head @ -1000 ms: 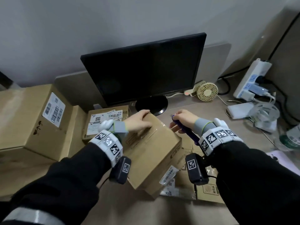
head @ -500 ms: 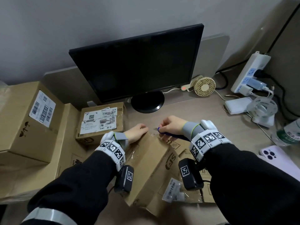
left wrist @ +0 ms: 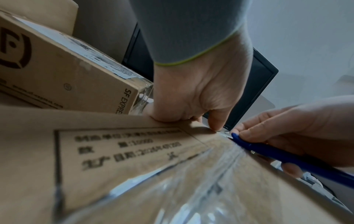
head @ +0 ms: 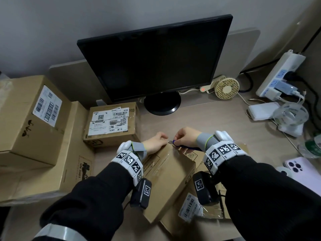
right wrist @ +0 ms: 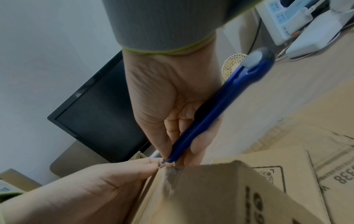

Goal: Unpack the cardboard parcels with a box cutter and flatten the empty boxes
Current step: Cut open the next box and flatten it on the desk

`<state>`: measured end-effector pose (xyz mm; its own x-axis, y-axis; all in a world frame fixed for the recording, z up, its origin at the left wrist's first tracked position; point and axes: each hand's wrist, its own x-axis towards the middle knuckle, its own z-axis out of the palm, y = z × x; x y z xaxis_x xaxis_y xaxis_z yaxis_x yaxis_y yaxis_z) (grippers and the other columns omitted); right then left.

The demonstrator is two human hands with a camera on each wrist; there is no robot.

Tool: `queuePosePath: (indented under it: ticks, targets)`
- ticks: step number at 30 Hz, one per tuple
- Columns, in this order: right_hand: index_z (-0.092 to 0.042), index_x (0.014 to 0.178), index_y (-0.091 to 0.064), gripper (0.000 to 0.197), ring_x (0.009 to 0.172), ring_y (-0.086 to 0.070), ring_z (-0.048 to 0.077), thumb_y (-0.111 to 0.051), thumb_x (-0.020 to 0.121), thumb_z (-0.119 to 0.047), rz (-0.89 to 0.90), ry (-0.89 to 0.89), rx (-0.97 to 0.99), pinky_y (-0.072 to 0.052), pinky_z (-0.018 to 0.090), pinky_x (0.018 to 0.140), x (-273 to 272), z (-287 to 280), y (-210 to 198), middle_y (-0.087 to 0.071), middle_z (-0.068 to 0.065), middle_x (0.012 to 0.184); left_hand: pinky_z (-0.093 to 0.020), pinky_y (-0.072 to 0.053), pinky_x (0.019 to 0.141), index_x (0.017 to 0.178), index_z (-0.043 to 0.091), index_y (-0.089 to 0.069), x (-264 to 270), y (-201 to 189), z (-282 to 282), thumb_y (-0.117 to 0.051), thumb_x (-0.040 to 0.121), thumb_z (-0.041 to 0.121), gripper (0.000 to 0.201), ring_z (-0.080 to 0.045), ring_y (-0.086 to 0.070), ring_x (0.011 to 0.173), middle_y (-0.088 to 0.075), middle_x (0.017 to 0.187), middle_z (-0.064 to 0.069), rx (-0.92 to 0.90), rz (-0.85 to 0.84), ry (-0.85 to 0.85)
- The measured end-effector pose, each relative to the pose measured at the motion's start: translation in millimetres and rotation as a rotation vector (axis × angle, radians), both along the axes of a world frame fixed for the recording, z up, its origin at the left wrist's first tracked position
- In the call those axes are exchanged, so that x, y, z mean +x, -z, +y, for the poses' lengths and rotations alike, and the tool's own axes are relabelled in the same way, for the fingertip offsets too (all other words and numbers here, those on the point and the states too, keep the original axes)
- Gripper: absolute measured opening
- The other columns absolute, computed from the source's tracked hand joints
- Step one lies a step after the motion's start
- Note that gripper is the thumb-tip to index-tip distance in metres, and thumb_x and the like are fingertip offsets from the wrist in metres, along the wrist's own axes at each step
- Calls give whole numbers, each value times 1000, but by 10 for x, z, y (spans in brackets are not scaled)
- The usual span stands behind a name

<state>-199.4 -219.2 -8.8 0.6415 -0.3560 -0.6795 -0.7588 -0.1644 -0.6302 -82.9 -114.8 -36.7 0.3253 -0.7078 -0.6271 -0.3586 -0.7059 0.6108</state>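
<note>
A taped brown cardboard parcel point(head: 169, 178) lies tilted on the desk in front of me, resting on flattened cardboard point(head: 215, 211). My left hand point(head: 157, 140) grips its far top edge, fingers curled over the rim point(left wrist: 193, 106). My right hand point(head: 185, 137) holds a blue box cutter point(head: 186, 147) like a pen; its short blade point(left wrist: 227, 134) touches the far end of the clear tape seam point(left wrist: 210, 174) right beside my left thumb. In the right wrist view the blue box cutter point(right wrist: 212, 115) points down at the parcel's corner point(right wrist: 172, 168).
A black monitor point(head: 156, 60) stands behind the parcel. A small labelled box point(head: 111, 124) and larger boxes point(head: 29, 117) sit at the left. At the right are a small fan point(head: 226, 89), a power strip point(head: 279, 73), a white charger point(head: 262, 111) and a phone point(head: 302, 169).
The parcel has come down from its raised tilt onto the flattened cardboard. Both hands moved together to its far edge, and the cutter's blade now meets the tape seam.
</note>
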Motion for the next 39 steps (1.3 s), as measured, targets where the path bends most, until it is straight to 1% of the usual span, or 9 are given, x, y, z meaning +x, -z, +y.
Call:
queuePosePath:
  ticks: [6,10,16,21,26,30,33,36,39]
  targets:
    - [-12,92,-60,7,51,-56,12,-53,92,-10,-50,38,-27,-46,22,46,-23,-9,62,-62,5,75,-14,-34,67,106,16,-48,36,17,4,-48,97,15,10,-13,-46,87,-48,86,6,-40,9,-8]
    - [-14,85,-59,10,52,-55,12,-53,93,-11,-44,49,-8,-47,24,50,-31,0,92,-62,7,76,-11,-32,62,102,15,-46,6,0,4,-48,97,13,6,-7,-43,76,-45,81,7,-64,6,-4]
    - [-14,85,-60,10,47,-53,9,-55,93,-11,-61,80,29,-46,22,48,-63,-11,89,-63,7,75,-13,-31,64,98,16,-46,14,6,-15,-47,97,12,4,-14,-42,88,-45,82,8,-53,-4,6]
    - [-12,88,-60,7,35,-54,3,-57,92,-8,-72,83,46,-44,16,39,-108,-29,70,-62,6,71,-14,-32,65,83,23,-45,-12,14,-41,-46,97,11,18,-11,-43,80,-46,82,8,-34,4,0]
    - [-11,86,-62,8,38,-57,3,-59,91,-7,-76,73,68,-45,15,40,-158,-43,62,-63,6,69,-14,-31,62,78,26,-44,-40,17,-50,-45,97,12,24,-4,-40,71,-45,79,9,-27,-18,7]
    - [-8,80,-61,13,38,-54,10,-58,90,-1,-83,95,123,-42,17,39,-225,-61,61,-62,5,55,-12,-30,57,91,18,-46,-71,14,-47,-44,97,12,9,-5,-40,71,-44,78,9,-14,-25,11]
    - [-11,80,-60,13,48,-56,14,-57,91,-5,-72,85,94,-43,17,39,-219,-47,74,-63,9,65,-11,-32,53,82,22,-44,-92,-1,-50,-43,97,11,20,-2,-37,67,-43,77,8,-13,-36,-1]
    - [-13,82,-59,11,58,-58,24,-56,92,-8,-81,68,56,-43,22,43,-165,-18,115,-64,16,82,-15,-32,58,76,26,-41,-118,0,-44,-43,97,14,25,-7,-41,70,-45,79,6,17,-46,-25]
    - [-13,83,-59,11,58,-57,26,-55,92,-9,-85,62,37,-42,22,43,-130,-6,137,-64,17,82,-33,-38,87,76,28,-44,-133,25,-38,-47,93,19,19,-26,-49,103,-56,105,-8,64,-76,-47]
